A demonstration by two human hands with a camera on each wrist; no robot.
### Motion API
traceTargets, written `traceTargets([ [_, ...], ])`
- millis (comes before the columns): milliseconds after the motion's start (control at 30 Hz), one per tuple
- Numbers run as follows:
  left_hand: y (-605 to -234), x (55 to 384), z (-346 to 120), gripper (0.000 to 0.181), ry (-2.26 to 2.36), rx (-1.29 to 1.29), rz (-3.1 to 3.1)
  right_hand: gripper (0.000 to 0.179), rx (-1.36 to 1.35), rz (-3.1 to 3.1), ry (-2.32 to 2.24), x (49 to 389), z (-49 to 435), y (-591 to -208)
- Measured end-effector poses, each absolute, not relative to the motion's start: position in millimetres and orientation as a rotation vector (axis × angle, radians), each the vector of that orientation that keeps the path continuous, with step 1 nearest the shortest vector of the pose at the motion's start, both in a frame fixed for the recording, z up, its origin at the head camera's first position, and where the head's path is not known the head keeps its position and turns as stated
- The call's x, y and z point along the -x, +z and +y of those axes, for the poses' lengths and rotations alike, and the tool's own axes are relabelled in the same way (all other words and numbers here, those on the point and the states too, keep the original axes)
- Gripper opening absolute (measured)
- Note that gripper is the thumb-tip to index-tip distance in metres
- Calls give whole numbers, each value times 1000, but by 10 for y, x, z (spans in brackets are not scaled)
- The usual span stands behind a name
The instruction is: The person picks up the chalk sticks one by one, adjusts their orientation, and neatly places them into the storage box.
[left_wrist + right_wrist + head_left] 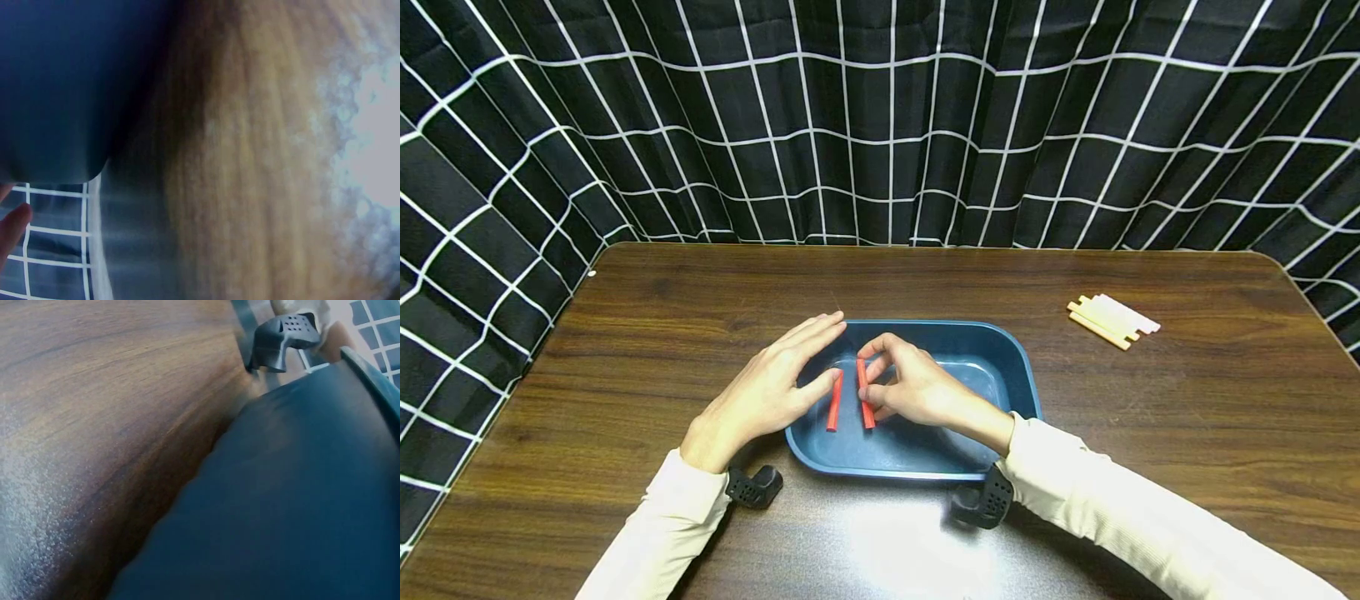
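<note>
Fingers of the right hand (916, 388) were pinched round one red stick (868, 418), probably just for control; the left hand's (760, 396) were held straight, second red stick (834, 407) by its thumb, blue tray (917, 452) underneath.

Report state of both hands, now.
Left hand: open, thumb at the left red stick, contact unclear.
Right hand: holding the right red stick.

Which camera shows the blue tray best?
The head view: it looks down into the blue tray. The left wrist view shows only its dark outside; the right wrist view, its outer wall and some rim.
</note>
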State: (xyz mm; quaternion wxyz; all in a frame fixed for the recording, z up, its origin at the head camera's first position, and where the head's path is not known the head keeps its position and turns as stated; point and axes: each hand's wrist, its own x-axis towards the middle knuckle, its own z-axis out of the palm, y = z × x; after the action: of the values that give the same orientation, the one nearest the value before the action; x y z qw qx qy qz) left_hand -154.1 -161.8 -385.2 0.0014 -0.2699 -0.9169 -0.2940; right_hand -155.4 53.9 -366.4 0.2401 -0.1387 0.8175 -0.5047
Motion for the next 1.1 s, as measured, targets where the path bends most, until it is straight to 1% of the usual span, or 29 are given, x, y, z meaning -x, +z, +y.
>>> traceTargets([
  [367,-3854,1539,-1625,57,-927,850,-2876,43,356,2231,-1388,1554,507,-3710],
  [667,-3853,1541,-1624,57,-915,848,-2873,47,332,2161,-1457,1544,502,-3687],
  [933,-3853,1539,-1625,58,-925,841,-2888,46,479,2198,-1398,1542,584,-3604],
  [1100,-3849,1535,-1623,59,-922,837,-2888,42,609,2264,-1368,1512,706,-3555],
])
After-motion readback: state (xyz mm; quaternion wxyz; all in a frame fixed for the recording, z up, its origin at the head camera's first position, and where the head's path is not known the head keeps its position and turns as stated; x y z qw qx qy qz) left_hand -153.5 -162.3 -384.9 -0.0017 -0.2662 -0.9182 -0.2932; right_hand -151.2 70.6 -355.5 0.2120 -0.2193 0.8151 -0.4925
